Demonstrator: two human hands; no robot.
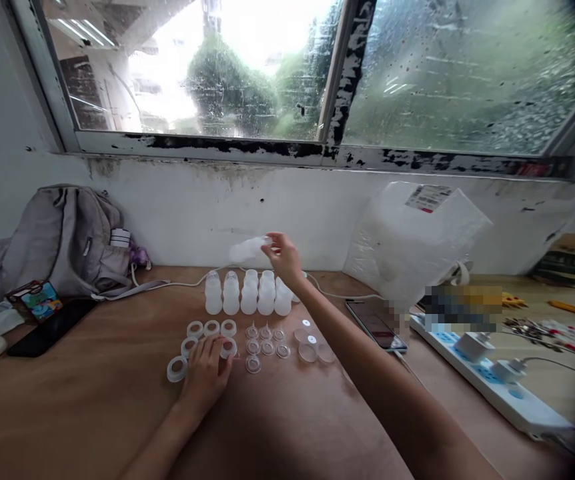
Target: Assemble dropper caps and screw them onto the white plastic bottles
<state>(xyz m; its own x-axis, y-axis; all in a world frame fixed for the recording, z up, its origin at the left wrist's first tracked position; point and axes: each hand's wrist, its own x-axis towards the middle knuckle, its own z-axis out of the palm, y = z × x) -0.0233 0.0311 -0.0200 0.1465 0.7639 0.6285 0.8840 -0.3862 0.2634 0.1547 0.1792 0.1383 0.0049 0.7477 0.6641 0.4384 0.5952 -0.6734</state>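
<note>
My right hand (281,254) pinches the end of a translucent white bottle (247,250), tilted on its side in the air above a row of similar upright bottles (231,297). My left hand (207,368) rests over several white rings (177,369) on the table, fingers bent over them; whether it grips one is hidden. Right of that hand lie small clear nipple-shaped pieces (253,363) in rows. Beside them, clear round caps (308,352) are partly covered by my right forearm.
A grey backpack (67,240), a black phone (52,327) and a small box (35,301) are at the left. To the right are another phone (375,325), a plastic bag (407,233), a power strip (497,383) and cables. A window (267,73) is above the wall.
</note>
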